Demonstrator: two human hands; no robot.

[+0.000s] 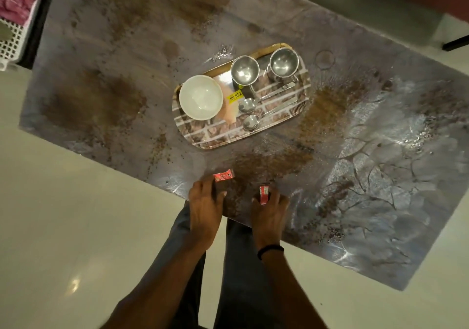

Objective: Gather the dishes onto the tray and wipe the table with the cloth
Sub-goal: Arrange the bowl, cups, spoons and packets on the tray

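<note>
Rectangular brick-patterned tray [253, 135], mid-tabletop, already loaded: white ceramic bowl [201, 97], two steel cups. Left hand [204, 201] flat, fingers spread, beside a red sachet [223, 175] at near edge; right hand [269, 209] pinching another red packet [264, 194].

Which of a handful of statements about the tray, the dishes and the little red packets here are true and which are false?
1. The white bowl sits on the tray. True.
2. Three spoons lie on the tray. False: two spoons lie there.
3. Both steel cups lie tipped over. False: they stand upright, open ends up.
4. A red packet lies on the table by the left hand. True.
5. The right hand holds a cloth. False: a second red packet is at its fingers.
</note>
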